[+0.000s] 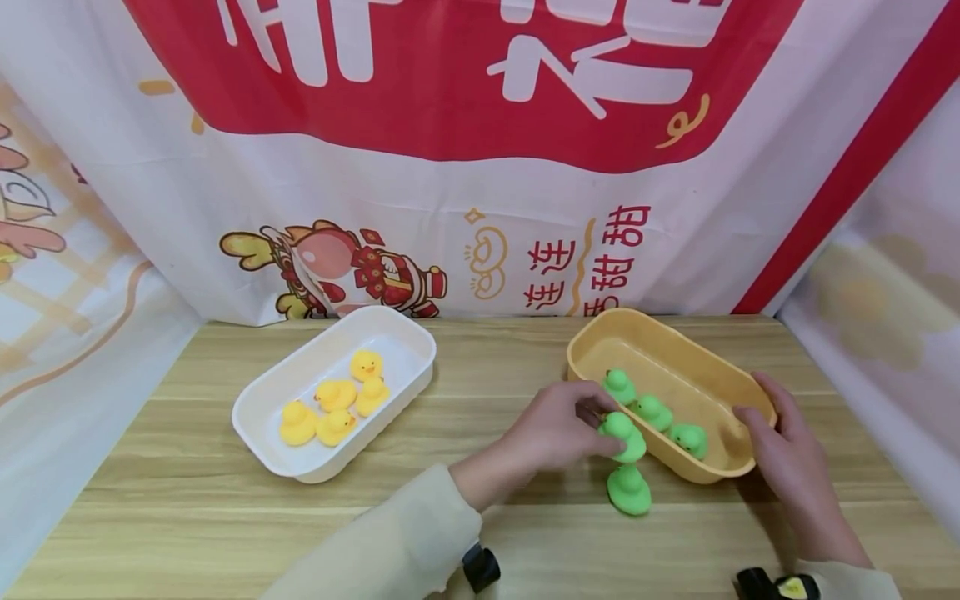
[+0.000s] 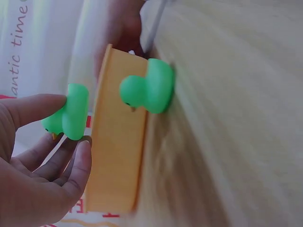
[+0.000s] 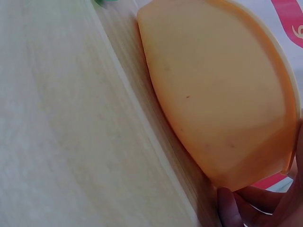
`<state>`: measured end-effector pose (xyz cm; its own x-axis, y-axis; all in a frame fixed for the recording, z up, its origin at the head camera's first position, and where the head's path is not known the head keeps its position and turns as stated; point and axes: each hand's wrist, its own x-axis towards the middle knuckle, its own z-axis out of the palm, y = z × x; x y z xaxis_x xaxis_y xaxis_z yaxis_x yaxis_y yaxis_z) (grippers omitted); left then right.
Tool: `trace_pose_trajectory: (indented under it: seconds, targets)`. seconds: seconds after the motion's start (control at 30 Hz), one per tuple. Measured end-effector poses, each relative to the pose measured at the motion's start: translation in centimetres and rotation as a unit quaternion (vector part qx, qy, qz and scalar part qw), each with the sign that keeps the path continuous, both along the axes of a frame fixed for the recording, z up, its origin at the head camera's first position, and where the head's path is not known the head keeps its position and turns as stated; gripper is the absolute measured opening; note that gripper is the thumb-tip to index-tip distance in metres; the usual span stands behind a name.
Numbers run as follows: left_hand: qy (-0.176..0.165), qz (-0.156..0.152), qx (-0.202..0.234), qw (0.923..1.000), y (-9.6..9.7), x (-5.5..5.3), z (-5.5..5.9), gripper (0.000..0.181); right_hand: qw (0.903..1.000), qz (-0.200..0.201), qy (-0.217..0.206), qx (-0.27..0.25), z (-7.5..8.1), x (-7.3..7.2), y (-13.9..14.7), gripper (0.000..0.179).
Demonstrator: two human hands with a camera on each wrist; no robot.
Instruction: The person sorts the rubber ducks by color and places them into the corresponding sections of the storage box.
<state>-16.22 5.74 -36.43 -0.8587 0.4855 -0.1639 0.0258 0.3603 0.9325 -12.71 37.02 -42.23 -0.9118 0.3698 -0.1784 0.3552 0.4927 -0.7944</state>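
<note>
My left hand (image 1: 558,429) pinches a green rubber duck (image 1: 624,437) between thumb and fingers, at the near long rim of the orange-yellow tub (image 1: 708,392). In the left wrist view the held duck (image 2: 76,113) appears beside the tub's wall. Another green duck (image 1: 628,490) sits on the table just in front of the tub. Inside the tub, three green ducks (image 1: 652,412) lie along its near side. At the tub's right end my right hand (image 1: 795,454) grips the rim, thumb inside; the right wrist view has its fingers against the tub's outer wall (image 3: 222,94).
A white tub (image 1: 262,392) holding several yellow rubber ducks (image 1: 335,396) stands on the left of the wooden table (image 1: 495,358). A printed cloth (image 1: 480,192) hangs behind the table's back edge, with more cloth at both sides.
</note>
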Motion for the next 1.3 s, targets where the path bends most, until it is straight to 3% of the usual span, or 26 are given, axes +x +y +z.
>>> trace_pose_trajectory:
  seconds: [0.3,0.43,0.57,0.83,1.03,1.3]
  targets:
    - [0.049,0.003,0.012,0.9987,3.0,-1.2,1.5,0.023,0.9998,0.014,0.008,0.006,0.0,0.1,-0.1,0.072]
    - [0.092,-0.007,0.011,0.9957,5.0,-2.2,1.2,0.025,0.9999,0.012,0.01,-0.002,0.0,0.0,0.0,0.071]
    - [0.132,-0.016,-0.016,0.991,7.2,-3.0,0.7,0.024,0.9998,0.015,0.013,0.006,-0.1,0.1,0.1,0.071]
    - [0.105,-0.009,-0.049,0.9932,10.0,-3.7,0.8,0.022,0.9999,0.014,0.0,0.005,-0.1,0.0,-0.1,0.072]
    - [0.056,0.018,-0.058,0.9966,11.7,-3.9,1.1,0.021,0.9998,0.011,-0.014,0.001,0.0,0.2,0.0,0.072]
    - [0.041,0.049,-0.087,0.9942,12.4,-3.8,0.8,0.022,1.0,0.004,-0.006,0.0,-0.1,0.1,0.0,0.071]
